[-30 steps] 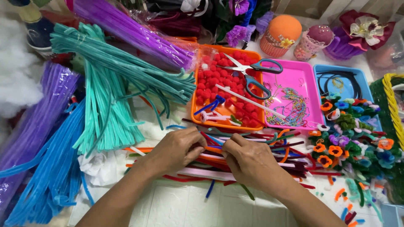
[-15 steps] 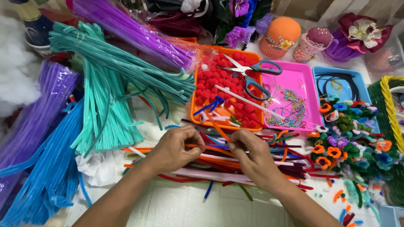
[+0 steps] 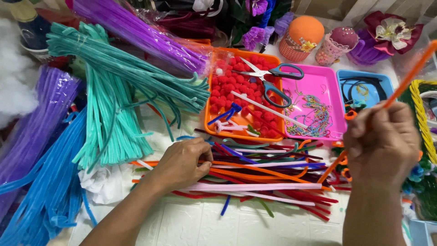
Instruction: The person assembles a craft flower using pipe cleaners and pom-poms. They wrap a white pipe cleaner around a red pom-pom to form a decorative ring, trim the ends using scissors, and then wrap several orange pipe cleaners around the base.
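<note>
My right hand [image 3: 381, 142] is raised at about 3 o'clock, its fingers curled shut and pinching 1 orange pipe cleaner [image 3: 408, 76], which runs up toward 1 o'clock past the frame edge and sticks out below my fist toward 7 o'clock. My left hand [image 3: 182, 162] lies low near the middle, fingers pressed together on the loose pile of mixed pipe cleaners [image 3: 268, 175] spread flat on the white table [image 3: 205, 223]; whether they pinch a single strand I cannot tell.

Just beyond the pile, toward 12 o'clock, an orange tray [image 3: 210, 109] holds red pompoms [image 3: 227, 86] with scissors [image 3: 273, 79] lying across its right edge. Beside it at 1 o'clock sit a pink tray [image 3: 334, 98] with beaded chains and a blue tray [image 3: 384, 82].

At 10 o'clock lies a teal bundle [image 3: 114, 91], and above it a bagged purple bundle [image 3: 145, 36]. At 8 o'clock a blue bundle [image 3: 45, 182] touches a lilac bundle [image 3: 32, 132]. At 3 o'clock, past my right hand, stands a yellow-rimmed basket [image 3: 421, 118].
</note>
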